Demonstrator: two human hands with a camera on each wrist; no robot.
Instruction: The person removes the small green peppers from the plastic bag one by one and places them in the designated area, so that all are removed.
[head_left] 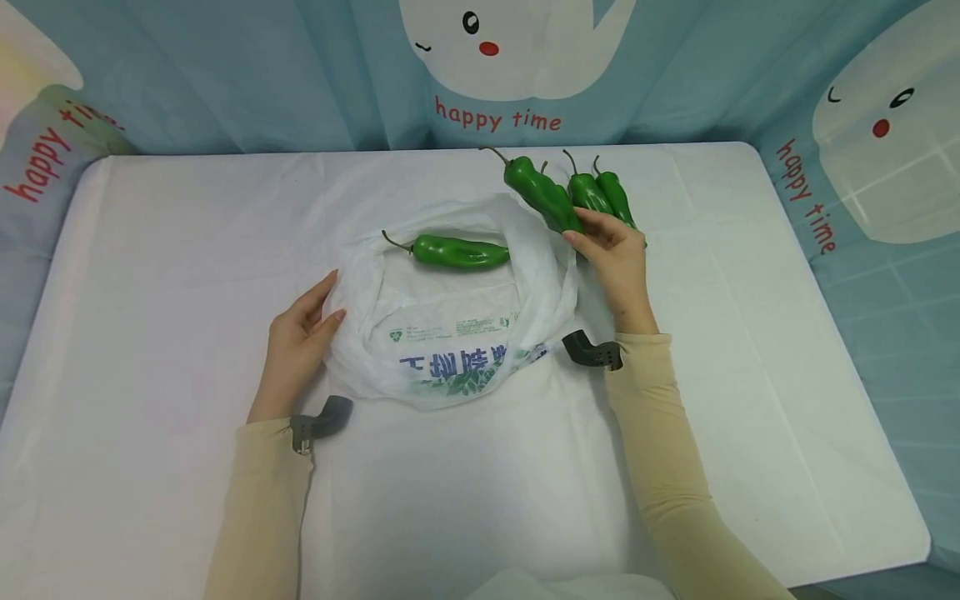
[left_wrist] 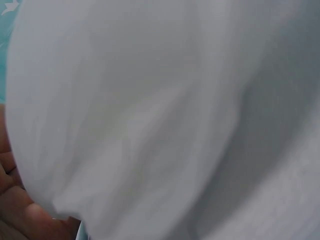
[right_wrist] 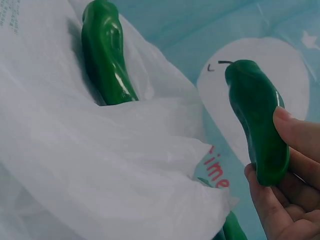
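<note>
A white plastic bag [head_left: 542,271] with blue print lies on the table, its mouth spread wide. One green pepper [head_left: 459,252] lies inside it, stem toward the left. My right hand [head_left: 618,262] pinches another green pepper [head_left: 538,190] by its lower end, beside the bag's right rim. The right wrist view shows this held pepper [right_wrist: 256,117] raised between thumb and fingers. At the bag's left side is my left hand [head_left: 291,343], thumb and fingers spread apart against the plastic. In the left wrist view the bag [left_wrist: 115,100] hides most of that hand.
More green peppers [head_left: 588,193] lie behind the right hand near the table's far edge, partly covered by it. A white cloth covers the table [head_left: 750,375]. Around the far side and the sides hangs a blue curtain [head_left: 322,75] with cartoon prints.
</note>
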